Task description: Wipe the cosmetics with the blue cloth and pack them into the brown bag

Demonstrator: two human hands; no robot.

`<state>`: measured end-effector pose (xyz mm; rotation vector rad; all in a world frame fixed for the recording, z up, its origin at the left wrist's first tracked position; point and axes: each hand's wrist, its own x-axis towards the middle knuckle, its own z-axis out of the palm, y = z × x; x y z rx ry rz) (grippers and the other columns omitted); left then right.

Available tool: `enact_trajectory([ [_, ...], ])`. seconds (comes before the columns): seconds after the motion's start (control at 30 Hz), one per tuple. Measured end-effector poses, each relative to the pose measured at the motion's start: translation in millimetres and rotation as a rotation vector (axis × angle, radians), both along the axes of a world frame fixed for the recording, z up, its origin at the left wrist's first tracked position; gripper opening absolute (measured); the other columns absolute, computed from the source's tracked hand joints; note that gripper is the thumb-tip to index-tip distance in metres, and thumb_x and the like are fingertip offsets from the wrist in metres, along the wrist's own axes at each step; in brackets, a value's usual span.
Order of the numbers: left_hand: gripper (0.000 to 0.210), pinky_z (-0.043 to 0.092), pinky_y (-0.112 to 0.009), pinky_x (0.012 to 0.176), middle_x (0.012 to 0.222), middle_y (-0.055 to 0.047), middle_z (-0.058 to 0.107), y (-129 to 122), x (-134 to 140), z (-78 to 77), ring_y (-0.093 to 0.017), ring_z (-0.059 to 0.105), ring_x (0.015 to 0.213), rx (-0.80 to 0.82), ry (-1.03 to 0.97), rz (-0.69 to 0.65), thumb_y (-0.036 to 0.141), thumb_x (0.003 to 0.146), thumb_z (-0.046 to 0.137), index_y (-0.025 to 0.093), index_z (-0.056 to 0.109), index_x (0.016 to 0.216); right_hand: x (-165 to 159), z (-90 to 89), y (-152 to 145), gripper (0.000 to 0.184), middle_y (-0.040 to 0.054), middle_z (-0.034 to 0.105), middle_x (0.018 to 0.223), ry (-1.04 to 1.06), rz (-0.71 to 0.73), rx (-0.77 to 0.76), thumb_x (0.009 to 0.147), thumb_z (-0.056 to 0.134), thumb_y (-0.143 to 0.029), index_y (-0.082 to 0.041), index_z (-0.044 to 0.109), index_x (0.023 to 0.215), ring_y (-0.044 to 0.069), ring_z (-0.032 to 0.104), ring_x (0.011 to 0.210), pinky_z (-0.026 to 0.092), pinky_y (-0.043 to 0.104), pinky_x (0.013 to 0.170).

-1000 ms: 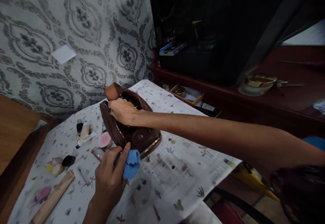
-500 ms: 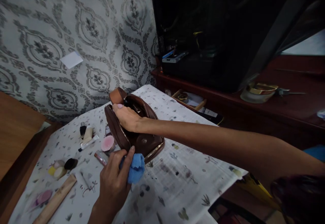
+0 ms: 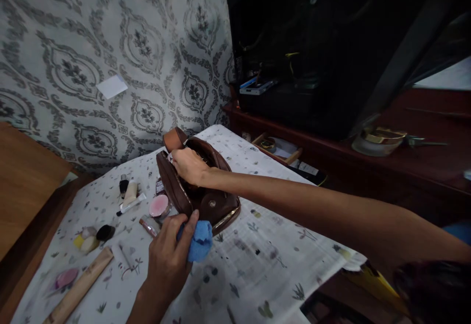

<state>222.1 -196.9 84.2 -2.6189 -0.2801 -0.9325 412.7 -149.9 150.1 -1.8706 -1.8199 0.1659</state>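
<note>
A brown handbag (image 3: 217,216) lies unzipped on the table, its mouth facing up and its tan strap (image 3: 173,139) standing at the far end. My right hand (image 3: 190,166) reaches into the bag near its left side; the fingertips are hidden inside, so I cannot tell what they hold. At the bag's near end, my left hand (image 3: 171,245) is closed on a blue cloth (image 3: 200,240), with fingertips touching the bag's edge. Just left of the bag are a pink round compact (image 3: 159,206) and a small tube (image 3: 149,226).
Cosmetic tubes (image 3: 130,192), a black round cap (image 3: 105,232), a beige flat stick (image 3: 81,285) and a pink item (image 3: 66,278) lie on the patterned tablecloth (image 3: 257,275). A dark television (image 3: 312,59) stands on the red-brown cabinet at right, above an open drawer (image 3: 279,148).
My right hand has turned slightly and its thumb has gone down out of sight in the bag. My left hand keeps the cloth at the same edge. The view has shifted a little.
</note>
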Motion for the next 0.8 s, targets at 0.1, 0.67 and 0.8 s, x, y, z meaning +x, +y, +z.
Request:
enact_trajectory([
  [0.1, 0.066, 0.048, -0.027, 0.070, 0.099, -0.011, 0.058, -0.3, -0.6, 0.1, -0.022, 0.059, 0.088, 0.015, 0.003, 0.019, 0.006, 0.088, 0.045, 0.020, 0.035, 0.151, 0.6, 0.9, -4.9, 0.026, 0.0205, 0.073, 0.103, 0.004, 0.002, -0.004, 0.095, 0.044, -0.011, -0.009, 0.068, 0.104, 0.028, 0.070, 0.100, 0.049, 0.028, 0.075],
  [0.67, 0.052, 0.051, -0.028, 0.083, 0.116, -0.013, 0.059, 8.0, -29.5, -8.7, -0.022, 0.059, 0.106, -0.273, -0.019, 0.007, 0.006, 0.084, 0.044, 0.016, 0.050, 0.134, 2.5, -2.9, -10.4, 0.020, 0.0122, 0.073, 0.081, 0.086, 0.065, 0.045, 0.089, 0.051, -0.010, -0.010, 0.071, 0.090, 0.020, 0.069, 0.080, 0.041, 0.024, 0.066],
  [0.8, 0.038, 0.050, -0.035, 0.087, 0.108, -0.010, 0.063, 43.1, -49.4, -15.0, -0.024, 0.061, 0.101, -0.526, -0.221, 0.244, 0.015, 0.082, 0.046, 0.016, 0.060, 0.117, 0.9, 1.4, -22.3, 0.020, 0.0077, 0.071, 0.078, 0.164, 0.077, 0.095, 0.089, 0.050, -0.008, -0.011, 0.070, 0.086, 0.015, 0.065, 0.072, 0.040, 0.022, 0.066],
])
